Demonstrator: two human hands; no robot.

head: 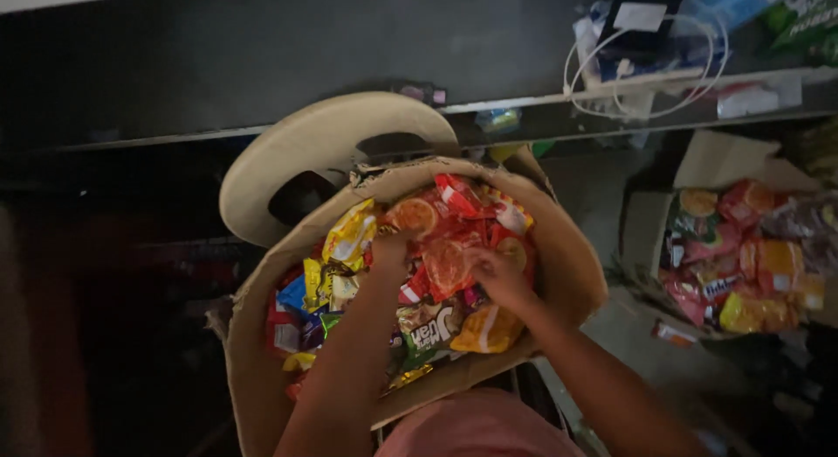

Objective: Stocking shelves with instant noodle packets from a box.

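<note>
1. Cardboard box [572,274]: open, on the person's lap, heaped with snack packets.
2. Second box [646,226]: well apart at right, also holding packets.
3. Red-orange packet [447,263]: on top of the heap, between both hands.
4. Left hand [390,252] and right hand [497,274]: both closed on this packet. Judged step: sorting; next, a firm lift clear.

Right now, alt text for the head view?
Both hands, left and right, dig into a cardboard box full of bright snack packets. A second open box of packets stands to the right, a round beige stool behind.
</note>
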